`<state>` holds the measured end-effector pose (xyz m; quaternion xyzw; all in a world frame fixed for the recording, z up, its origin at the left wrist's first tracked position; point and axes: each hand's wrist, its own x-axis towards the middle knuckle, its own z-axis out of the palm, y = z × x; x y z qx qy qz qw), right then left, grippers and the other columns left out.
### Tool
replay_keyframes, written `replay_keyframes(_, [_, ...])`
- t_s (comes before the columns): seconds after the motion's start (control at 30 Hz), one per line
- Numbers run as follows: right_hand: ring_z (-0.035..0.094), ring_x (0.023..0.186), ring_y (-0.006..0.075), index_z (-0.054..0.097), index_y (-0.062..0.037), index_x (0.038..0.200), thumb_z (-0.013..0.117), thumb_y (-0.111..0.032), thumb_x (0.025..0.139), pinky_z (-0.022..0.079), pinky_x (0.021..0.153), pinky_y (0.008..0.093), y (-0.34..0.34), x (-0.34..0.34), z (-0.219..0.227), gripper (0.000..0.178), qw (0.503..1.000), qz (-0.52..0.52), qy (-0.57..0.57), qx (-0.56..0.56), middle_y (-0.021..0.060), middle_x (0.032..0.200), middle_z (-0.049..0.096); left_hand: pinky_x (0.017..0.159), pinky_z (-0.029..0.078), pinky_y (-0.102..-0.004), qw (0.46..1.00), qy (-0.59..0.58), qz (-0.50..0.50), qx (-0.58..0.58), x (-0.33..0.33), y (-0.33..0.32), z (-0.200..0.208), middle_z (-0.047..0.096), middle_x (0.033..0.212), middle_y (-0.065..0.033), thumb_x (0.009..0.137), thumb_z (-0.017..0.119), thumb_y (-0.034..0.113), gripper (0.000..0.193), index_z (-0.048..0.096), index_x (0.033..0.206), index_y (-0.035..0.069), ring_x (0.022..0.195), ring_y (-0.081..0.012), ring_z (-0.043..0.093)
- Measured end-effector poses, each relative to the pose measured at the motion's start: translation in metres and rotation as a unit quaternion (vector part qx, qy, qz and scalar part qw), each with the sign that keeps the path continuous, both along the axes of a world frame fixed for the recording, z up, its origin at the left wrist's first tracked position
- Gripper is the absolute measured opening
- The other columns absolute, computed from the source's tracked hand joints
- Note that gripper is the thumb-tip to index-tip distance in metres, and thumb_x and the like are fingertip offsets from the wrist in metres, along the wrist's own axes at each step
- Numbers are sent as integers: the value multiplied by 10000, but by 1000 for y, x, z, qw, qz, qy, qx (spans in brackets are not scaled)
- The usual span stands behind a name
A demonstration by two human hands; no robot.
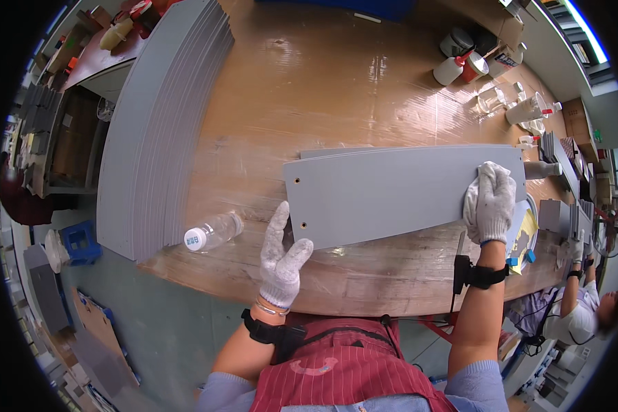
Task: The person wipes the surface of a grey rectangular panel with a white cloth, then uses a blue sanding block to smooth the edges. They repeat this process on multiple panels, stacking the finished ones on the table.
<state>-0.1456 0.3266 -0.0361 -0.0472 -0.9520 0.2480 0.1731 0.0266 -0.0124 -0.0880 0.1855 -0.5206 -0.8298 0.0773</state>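
A long grey panel [391,192] lies across the table in front of me, with two small holes near its left end. Another grey panel [336,152] shows as a strip beneath its far edge. At the left end is my left hand [281,264] in a white glove, thumb and forefinger spread near the lower corner; whether they touch the panel I cannot tell. My gloved right hand [496,206] presses on the panel's right end, fingers bent over what looks like a bunched white cloth [471,204]. Glove and cloth are hard to tell apart there.
A tall stack of grey panels [151,123] stands at the left, near a clear plastic bottle [216,231]. Bottles and tins, among them a white squeeze bottle [449,71], crowd the far right of the plastic-covered table [288,89]. A co-worker [573,305] is at right.
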Motion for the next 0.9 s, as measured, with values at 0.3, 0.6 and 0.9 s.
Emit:
replay_keyframes(0.3, [568,1088,416,671,-120,1009,667,-182,852,464,938,545,-240,46,19,168,946,310,-8,91,168,1105,627,1165,353,-381,999,15,-32,15,-6,-11,-3,458,1509,-124,873,650,-10,727,352,1537,-8,1380,-230,449])
replay_keyframes(0.6, [653,980,384,698,-147,1127,610,-348,960,533,876,456,-112,166,-16,276,902,240,-347,-95,178,1070,679,1223,278,-444,889,133,-78,-432,-59,-28,43,454,1534,-168,823,664,69,698,455,1485,-1,1452,-334,383])
replay_keyframes(0.9, [624,893,147,641,-9,1139,659,-328,982,514,788,317,-87,171,-19,356,734,57,-325,-594,58,964,671,1208,218,-594,688,157,-209,-677,-57,-5,41,532,1416,-234,703,793,240,654,628,1307,55,1367,-459,439])
